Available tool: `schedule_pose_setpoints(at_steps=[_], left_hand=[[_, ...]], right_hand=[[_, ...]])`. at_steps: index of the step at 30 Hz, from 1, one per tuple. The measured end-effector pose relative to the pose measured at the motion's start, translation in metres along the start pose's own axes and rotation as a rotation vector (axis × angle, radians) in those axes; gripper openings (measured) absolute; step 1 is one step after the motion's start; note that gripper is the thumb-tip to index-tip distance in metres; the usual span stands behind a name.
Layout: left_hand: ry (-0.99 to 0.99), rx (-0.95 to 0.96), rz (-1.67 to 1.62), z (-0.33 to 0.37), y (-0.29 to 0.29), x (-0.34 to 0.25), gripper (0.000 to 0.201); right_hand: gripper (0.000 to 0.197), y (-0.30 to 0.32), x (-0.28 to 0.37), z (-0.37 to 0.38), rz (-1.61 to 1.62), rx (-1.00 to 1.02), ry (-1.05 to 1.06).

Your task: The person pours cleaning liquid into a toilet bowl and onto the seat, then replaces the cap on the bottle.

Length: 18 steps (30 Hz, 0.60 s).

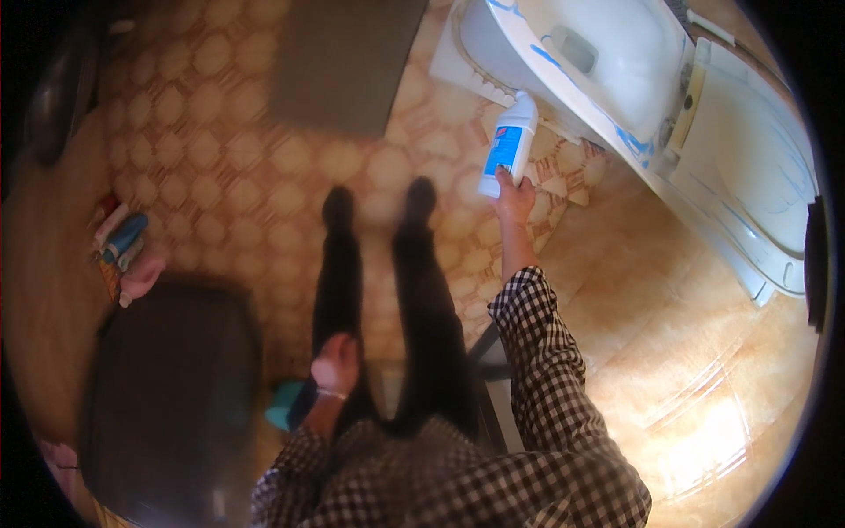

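My right hand is wrapped round the lower part of a white toilet cleaner bottle with a blue label. The bottle stands out beside the toilet bowl, its angled nozzle near the outer wall of the bowl. Streaks of blue gel lie along the bowl's rim and on the raised toilet seat. Close to my left thigh, my left hand is curled into a loose fist, and nothing shows in it.
Patterned tiles cover the floor, with a grey mat ahead. A dark lidded bin stands at left, several bottles beyond it. A teal object sits near my left wrist. The toilet brush handle shows behind the bowl.
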<state>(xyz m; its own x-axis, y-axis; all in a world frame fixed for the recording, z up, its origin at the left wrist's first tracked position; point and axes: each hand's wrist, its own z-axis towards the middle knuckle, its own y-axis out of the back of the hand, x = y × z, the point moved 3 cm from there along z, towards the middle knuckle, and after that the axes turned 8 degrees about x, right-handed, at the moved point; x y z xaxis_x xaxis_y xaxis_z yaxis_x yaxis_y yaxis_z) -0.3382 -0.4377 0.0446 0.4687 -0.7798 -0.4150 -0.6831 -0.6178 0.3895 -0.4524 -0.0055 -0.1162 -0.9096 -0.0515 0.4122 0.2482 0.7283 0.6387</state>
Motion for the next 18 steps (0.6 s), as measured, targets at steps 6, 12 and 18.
schedule_pose_setpoints(at_steps=[6, 12, 18], left_hand=[[0.008, -0.062, -0.119, 0.0, 0.013, 0.005, 0.015], [0.036, -0.115, -0.145, 0.0, 0.012, 0.008, 0.014], [0.116, -0.12, -0.281, -0.007, 0.039, 0.008, 0.015]], right_hand=[[0.04, -0.036, 0.017, 0.004, 0.407, 0.016, -0.037], [0.045, -0.055, 0.02, -0.013, 0.958, -0.001, -0.16], [0.044, 0.006, -0.004, 0.012, 0.964, 0.042, -0.064]])
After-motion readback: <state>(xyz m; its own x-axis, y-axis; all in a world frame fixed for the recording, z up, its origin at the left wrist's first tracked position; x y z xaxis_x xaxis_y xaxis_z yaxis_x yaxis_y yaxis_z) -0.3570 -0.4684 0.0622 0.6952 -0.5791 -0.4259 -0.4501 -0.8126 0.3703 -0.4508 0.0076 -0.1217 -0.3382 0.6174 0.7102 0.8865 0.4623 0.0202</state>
